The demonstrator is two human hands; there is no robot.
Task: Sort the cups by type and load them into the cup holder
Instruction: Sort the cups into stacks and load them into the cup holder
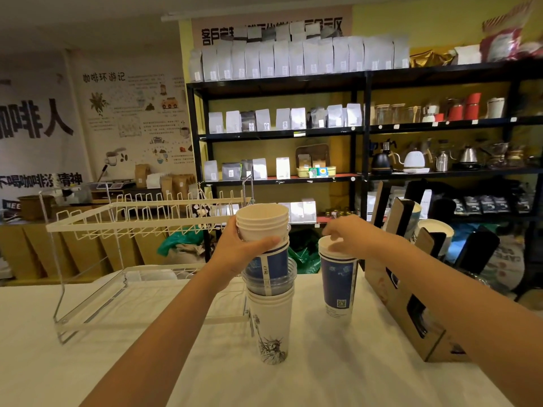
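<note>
While the left hand [245,245] grips the nested cream cups [262,220] at the top of a mixed stack, fingers curled round their lower walls, the right hand [348,235] rests its fingertips on the rim of a separate blue cup [338,279]; whether it pinches the rim cannot be told. Below the cream cups: blue cup, clear plastic cups [269,279], white printed cups [271,327], standing on the white table [88,333]. Cardboard cup holder [411,312] at right, white wire rack [123,218] at left.
</note>
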